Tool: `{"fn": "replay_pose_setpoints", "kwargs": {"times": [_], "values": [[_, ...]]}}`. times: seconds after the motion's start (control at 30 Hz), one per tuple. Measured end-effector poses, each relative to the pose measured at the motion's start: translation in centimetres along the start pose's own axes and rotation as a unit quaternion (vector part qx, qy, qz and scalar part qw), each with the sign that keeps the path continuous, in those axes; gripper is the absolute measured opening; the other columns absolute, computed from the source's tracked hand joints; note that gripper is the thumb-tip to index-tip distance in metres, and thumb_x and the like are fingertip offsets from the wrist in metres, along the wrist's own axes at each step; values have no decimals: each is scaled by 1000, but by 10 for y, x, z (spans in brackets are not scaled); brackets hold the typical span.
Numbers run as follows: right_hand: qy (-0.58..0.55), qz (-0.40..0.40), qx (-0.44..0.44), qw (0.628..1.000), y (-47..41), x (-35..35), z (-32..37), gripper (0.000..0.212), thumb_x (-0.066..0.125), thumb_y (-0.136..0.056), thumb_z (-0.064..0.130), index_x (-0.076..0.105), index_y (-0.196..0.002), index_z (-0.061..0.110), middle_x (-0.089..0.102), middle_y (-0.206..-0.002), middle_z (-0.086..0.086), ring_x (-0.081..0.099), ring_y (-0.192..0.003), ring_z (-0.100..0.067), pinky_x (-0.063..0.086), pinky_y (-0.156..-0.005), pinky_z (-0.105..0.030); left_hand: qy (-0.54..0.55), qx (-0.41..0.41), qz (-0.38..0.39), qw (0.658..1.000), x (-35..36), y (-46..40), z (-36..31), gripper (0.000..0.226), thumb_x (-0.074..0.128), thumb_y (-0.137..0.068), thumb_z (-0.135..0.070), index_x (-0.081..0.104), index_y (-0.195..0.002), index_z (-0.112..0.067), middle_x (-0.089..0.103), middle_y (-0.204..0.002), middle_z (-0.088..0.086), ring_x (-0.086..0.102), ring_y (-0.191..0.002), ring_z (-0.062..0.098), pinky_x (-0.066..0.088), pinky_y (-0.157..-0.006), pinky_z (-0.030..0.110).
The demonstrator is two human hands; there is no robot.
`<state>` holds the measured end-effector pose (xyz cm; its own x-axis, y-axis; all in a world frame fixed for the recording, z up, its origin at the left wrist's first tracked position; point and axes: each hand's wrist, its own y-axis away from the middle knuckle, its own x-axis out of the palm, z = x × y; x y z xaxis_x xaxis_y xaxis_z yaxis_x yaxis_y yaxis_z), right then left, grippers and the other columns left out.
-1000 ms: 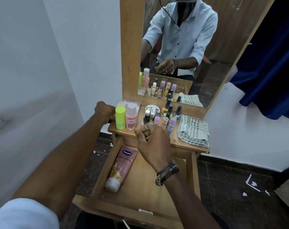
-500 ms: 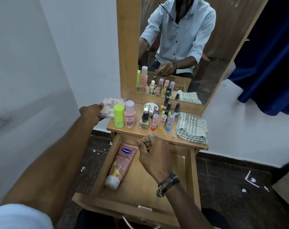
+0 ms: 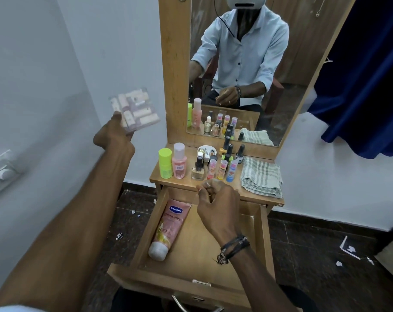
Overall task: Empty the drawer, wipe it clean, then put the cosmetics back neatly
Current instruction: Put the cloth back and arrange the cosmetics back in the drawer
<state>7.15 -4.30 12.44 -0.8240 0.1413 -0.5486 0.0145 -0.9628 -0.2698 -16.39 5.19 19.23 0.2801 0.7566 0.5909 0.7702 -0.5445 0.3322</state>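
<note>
The wooden drawer (image 3: pixel 263 233) stands pulled out below the dressing table top (image 3: pixel 159 180). A pink Vaseline tube (image 3: pixel 168 228) lies along the drawer's left side, cap toward me. My left hand (image 3: pixel 114 136) is raised left of the table and grips a clear flat pack of small cosmetic tubes (image 3: pixel 135 110). My right hand (image 3: pixel 218 203) hovers over the drawer's back edge with fingers curled; I cannot see anything in it. On the table top stand a lime-green bottle (image 3: pixel 165 163), a pink bottle (image 3: pixel 179 162) and several nail polish bottles (image 3: pixel 222 164).
A folded checked cloth (image 3: pixel 262 176) lies on the table's right side. A mirror (image 3: pixel 247 64) behind the table reflects a person seated in front. A white wall is at the left, a blue curtain (image 3: pixel 366 75) at the right. Paper scraps litter the dark floor (image 3: pixel 326 244).
My left hand has lifted the clear pack off the table's left rear corner and carried it up and to the left. My right hand stays curled over the drawer.
</note>
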Motion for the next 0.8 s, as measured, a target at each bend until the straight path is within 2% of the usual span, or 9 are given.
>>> {"fn": "replay_pose_setpoints", "kwargs": {"times": [0.1,0.2,0.33,0.4,0.47,0.57,0.67,0.73,0.8], "values": [[-53,-40,-1,998,-6,-14,9,8,66,-93,16,74,-93,16,68,-83,11,61,-75,5,50,-66,-12,34,32,49,998,18,38,-15,21,82,-65,2,61,-65,-4,67,-75,12,66,-60,27,61,-62,47],[-119,-84,-6,989,-11,-34,19,10,64,-94,15,73,-93,19,72,-86,8,66,-80,1,56,-71,-19,22,29,108,993,21,74,-16,16,78,-67,2,63,-66,-5,66,-75,9,65,-61,24,60,-67,44],[-219,-132,17,967,-12,-70,29,8,65,-94,25,71,-96,21,74,-89,7,71,-84,-10,58,-70,-27,-36,-11,177,984,5,132,3,13,77,-72,-2,69,-83,-2,70,-84,12,68,-73,26,56,-78,47],[-294,-94,69,949,-10,-94,27,21,62,-95,32,72,-101,14,77,-88,0,73,-81,-13,57,-62,-26,-80,-60,210,973,-10,153,18,30,78,-73,-5,70,-99,6,73,-97,19,69,-87,35,50,-87,57],[-310,-28,96,946,-3,-117,20,28,59,-97,33,72,-103,10,78,-87,-4,74,-75,-18,54,-55,-28,-114,-104,230,961,-27,172,33,30,76,-75,-4,69,-103,6,71,-107,23,69,-94,39,52,-86,57],[-236,57,86,966,14,-142,3,20,59,-97,22,72,-98,7,76,-69,0,66,-52,-8,48,-43,-22,-153,-143,265,941,-54,192,56,18,69,-81,-2,69,-99,-2,71,-103,18,70,-83,30,58,-71,43],[-141,141,107,974,29,-151,-18,25,60,-97,15,71,-78,4,67,-52,-1,58,-41,-5,45,-39,-21,-230,-191,317,900,-83,197,72,14,68,-82,-3,75,-94,-5,74,-100,16,71,-86,31,56,-80,47],[-67,205,154,964,35,-147,-36,30,58,-99,15,70,-78,-2,70,-59,-6,63,-45,-7,47,-41,-20,-319,-215,338,859,-98,191,81,7,70,-80,-5,77,-82,-4,75,-93,18,73,-78,28,61,-68,39],[-15,240,198,950,35,-133,-57,29,57,-99,17,70,-85,-5,73,-70,-10,69,-56,-15,52,-46,-21,-402,-225,348,816,-107,181,93,15,72,-81,-3,72,-94,2,75,-91,19,73,-78,29,61,-65,37]]}}
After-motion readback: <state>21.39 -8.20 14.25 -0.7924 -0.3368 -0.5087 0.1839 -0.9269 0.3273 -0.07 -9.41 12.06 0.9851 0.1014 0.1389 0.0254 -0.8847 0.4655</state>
